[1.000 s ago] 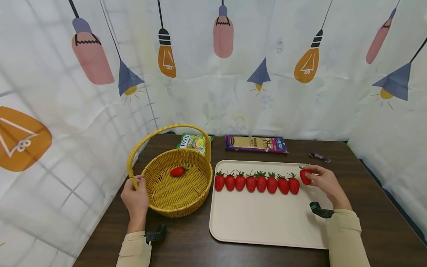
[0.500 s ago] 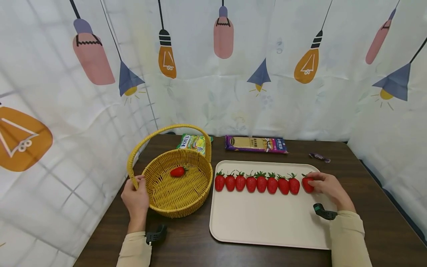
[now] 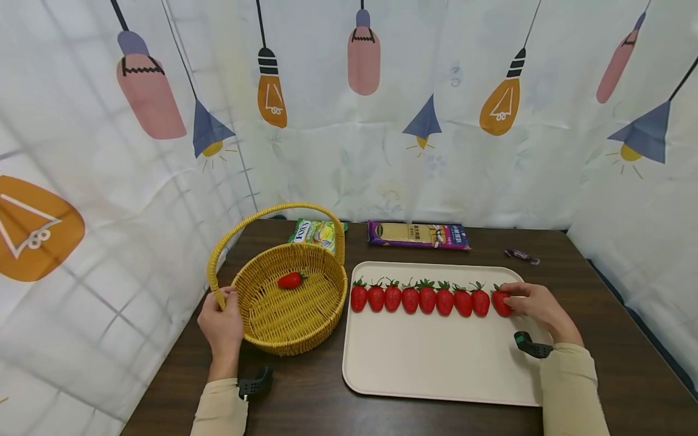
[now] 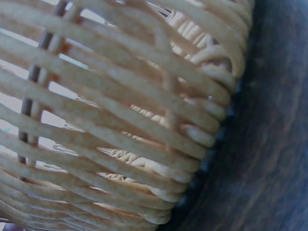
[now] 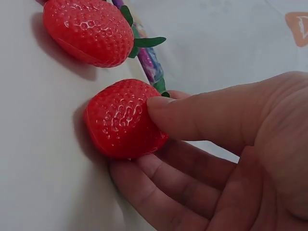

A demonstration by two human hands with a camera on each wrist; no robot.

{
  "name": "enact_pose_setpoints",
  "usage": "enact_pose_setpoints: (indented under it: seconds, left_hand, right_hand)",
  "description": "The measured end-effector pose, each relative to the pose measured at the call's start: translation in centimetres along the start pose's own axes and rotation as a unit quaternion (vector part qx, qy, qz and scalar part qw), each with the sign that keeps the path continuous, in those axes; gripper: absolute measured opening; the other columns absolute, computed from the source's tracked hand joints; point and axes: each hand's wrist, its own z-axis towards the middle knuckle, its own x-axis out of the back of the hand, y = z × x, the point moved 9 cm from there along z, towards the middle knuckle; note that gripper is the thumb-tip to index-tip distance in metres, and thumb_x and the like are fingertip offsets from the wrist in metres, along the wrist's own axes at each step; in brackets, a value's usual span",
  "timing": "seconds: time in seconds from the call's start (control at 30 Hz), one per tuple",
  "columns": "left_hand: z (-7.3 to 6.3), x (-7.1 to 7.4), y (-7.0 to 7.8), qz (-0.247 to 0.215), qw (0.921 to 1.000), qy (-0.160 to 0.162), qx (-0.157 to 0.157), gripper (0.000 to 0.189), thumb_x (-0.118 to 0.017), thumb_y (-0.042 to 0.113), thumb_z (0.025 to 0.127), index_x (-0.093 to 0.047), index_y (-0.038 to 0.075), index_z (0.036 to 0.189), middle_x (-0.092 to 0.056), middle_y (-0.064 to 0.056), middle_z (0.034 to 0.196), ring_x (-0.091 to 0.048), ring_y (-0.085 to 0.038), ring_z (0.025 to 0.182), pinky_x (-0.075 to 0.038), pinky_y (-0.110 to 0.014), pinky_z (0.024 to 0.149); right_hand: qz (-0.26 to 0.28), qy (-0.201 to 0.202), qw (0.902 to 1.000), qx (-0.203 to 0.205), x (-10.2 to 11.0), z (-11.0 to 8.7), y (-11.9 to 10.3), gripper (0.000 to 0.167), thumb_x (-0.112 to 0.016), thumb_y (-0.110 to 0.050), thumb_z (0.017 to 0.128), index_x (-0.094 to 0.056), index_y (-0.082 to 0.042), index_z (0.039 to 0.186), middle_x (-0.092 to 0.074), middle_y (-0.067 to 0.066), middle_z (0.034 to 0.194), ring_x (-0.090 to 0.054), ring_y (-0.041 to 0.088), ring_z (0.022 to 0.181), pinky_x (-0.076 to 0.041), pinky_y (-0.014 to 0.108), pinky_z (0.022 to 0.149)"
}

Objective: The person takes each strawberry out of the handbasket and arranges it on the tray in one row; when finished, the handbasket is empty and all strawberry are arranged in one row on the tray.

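Observation:
My left hand (image 3: 222, 321) grips the base of the handle of a yellow wicker basket (image 3: 294, 336), at its left side. One strawberry (image 3: 290, 280) lies inside the basket. The left wrist view is filled by the woven basket wall (image 4: 106, 106); no fingers show there. On the beige tray (image 3: 436, 363), several strawberries (image 3: 428, 299) stand in a row along the far side, leaves away from me. At the row's right end my right hand (image 3: 540, 309) pinches a strawberry (image 5: 120, 120) between thumb and fingers, low on the tray, beside its neighbour (image 5: 89, 31).
Behind the basket lies a green FOX'S candy bag (image 3: 316, 234). A long purple packet (image 3: 417, 235) lies behind the tray, and a small purple wrapped candy (image 3: 522, 257) is at the back right. A curtain with printed lamps (image 3: 349, 151) hangs behind the dark table (image 3: 305, 399).
My right hand has come down and slightly right with the strawberry, bringing it to the row's right end. The left hand and basket have stayed in place.

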Motion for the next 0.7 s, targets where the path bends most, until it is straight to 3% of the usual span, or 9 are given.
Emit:
enact_pose_setpoints:
  seconds: [0.23,0.47,0.7]
  left_hand:
    - [-0.07,-0.04,-0.01,0.004,1.0,-0.004,-0.001,0.02,-0.056,0.013,0.096,-0.067,-0.001,0.086,-0.062,0.01,0.086,-0.039,-0.009,0.054,-0.03,-0.024,0.055]
    - [-0.01,0.0,-0.16,0.006,1.0,0.001,0.002,0.016,-0.058,0.013,0.095,-0.067,0.005,0.085,-0.064,0.002,0.084,-0.039,-0.011,0.054,-0.03,-0.024,0.054]
    - [0.04,-0.01,-0.33,0.004,1.0,-0.002,0.005,0.018,-0.057,0.015,0.095,-0.067,0.005,0.085,-0.058,0.013,0.077,-0.038,-0.012,0.052,-0.029,-0.024,0.053]
  right_hand:
    - [0.017,-0.012,0.9998,0.008,-0.33,0.15,0.03,0.046,-0.061,-0.021,0.095,-0.054,0.006,0.131,-0.054,0.028,0.125,-0.062,0.022,0.092,-0.051,0.032,0.076]
    - [0.031,-0.02,0.9993,0.012,-0.58,0.02,-0.18,0.047,-0.061,-0.022,0.096,-0.051,0.003,0.134,-0.055,0.024,0.127,-0.059,0.025,0.096,-0.05,0.036,0.076]
    - [0.025,-0.02,0.9994,0.013,-0.53,-0.04,-0.54,0.05,-0.062,-0.024,0.095,-0.05,0.004,0.134,-0.054,0.027,0.128,-0.061,0.025,0.098,-0.051,0.035,0.078]
